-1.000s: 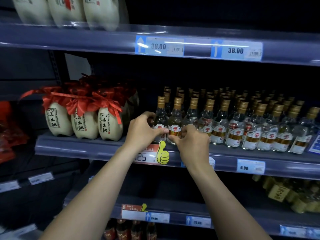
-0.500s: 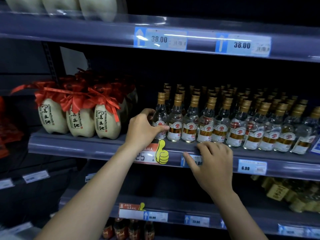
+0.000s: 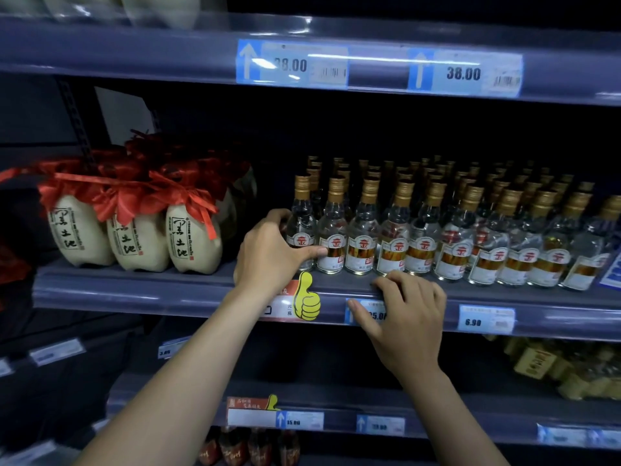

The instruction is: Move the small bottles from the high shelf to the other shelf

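At the left of the frame, ribboned cream jars (image 3: 134,240) stand on the middle shelf (image 3: 151,292), and just to their right the left hand (image 3: 268,255) is wrapped round the leftmost bottle (image 3: 302,223) of the front row, with the thumb across its label and the fingers gone behind it. That bottle stands upright, its long axis vertical and its gold cap well above the hand. Rightward, the rest of the small bottles (image 3: 460,243) run in upright ranks to the frame's right edge, packed shoulder to shoulder. Below them the right hand (image 3: 406,317) rests on the shelf's front lip, fingers lightly bent, thumb spread over the price strip, holding nothing. So the left hand is the one on the bottle, while the right sits near but under the row. To my eye the lift has to come up and outward, clear of the close neighbour, then down toward the lower shelf (image 3: 470,428) at the bottom of the frame.
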`<control>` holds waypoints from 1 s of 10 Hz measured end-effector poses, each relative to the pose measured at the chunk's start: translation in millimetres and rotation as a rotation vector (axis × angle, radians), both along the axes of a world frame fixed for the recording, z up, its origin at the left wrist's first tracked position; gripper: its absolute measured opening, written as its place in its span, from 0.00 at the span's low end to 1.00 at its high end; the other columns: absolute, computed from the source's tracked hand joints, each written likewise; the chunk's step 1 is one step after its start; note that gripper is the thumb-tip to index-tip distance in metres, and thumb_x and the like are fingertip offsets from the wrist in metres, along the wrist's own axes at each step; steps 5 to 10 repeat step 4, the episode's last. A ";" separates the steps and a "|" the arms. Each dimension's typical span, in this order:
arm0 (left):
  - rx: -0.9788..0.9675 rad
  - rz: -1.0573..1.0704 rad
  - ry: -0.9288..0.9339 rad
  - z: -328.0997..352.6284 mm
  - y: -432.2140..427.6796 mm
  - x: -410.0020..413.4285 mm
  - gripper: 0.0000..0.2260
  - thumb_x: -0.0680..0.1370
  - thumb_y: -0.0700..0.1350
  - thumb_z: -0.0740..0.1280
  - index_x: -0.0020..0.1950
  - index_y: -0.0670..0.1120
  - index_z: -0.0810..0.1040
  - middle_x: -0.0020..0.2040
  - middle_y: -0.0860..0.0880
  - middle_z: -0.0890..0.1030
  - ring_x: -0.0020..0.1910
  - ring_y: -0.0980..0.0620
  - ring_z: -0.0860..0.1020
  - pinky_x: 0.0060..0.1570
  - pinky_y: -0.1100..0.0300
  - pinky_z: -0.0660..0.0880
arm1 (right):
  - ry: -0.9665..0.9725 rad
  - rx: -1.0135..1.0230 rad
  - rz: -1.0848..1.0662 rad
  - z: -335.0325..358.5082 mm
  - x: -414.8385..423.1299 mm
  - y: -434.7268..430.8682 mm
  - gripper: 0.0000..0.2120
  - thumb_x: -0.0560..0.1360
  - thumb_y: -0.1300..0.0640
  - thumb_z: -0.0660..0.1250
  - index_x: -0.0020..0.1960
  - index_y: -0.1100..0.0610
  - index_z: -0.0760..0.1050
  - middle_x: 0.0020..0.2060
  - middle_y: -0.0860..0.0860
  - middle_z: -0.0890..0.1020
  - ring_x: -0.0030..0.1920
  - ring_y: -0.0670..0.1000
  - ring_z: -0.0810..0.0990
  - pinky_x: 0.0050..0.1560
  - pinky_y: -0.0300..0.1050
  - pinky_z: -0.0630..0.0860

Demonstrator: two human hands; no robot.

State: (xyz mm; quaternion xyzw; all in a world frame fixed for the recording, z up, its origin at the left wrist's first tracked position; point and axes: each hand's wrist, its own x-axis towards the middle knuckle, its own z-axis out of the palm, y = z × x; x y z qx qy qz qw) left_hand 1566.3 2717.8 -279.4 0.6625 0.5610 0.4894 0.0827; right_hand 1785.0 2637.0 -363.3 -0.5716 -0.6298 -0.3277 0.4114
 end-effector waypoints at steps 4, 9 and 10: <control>0.041 -0.016 -0.065 7.3 -18.1 -4.2 0.43 0.62 0.64 0.80 0.72 0.50 0.71 0.66 0.48 0.78 0.65 0.49 0.75 0.58 0.57 0.72 | 0.026 -0.109 0.089 9.3 3.4 -9.1 0.24 0.77 0.36 0.68 0.56 0.56 0.82 0.53 0.53 0.83 0.54 0.56 0.80 0.62 0.55 0.68; 0.041 -0.016 -0.065 7.3 -18.1 -4.2 0.43 0.62 0.64 0.80 0.72 0.50 0.71 0.66 0.48 0.78 0.65 0.49 0.75 0.58 0.57 0.72 | 0.026 -0.109 0.089 9.3 3.4 -9.1 0.24 0.77 0.36 0.68 0.56 0.56 0.82 0.53 0.53 0.83 0.54 0.56 0.80 0.62 0.55 0.68; 0.041 -0.016 -0.065 7.3 -18.1 -4.2 0.43 0.62 0.64 0.80 0.72 0.50 0.71 0.66 0.48 0.78 0.65 0.49 0.75 0.58 0.57 0.72 | 0.026 -0.109 0.089 9.3 3.4 -9.1 0.24 0.77 0.36 0.68 0.56 0.56 0.82 0.53 0.53 0.83 0.54 0.56 0.80 0.62 0.55 0.68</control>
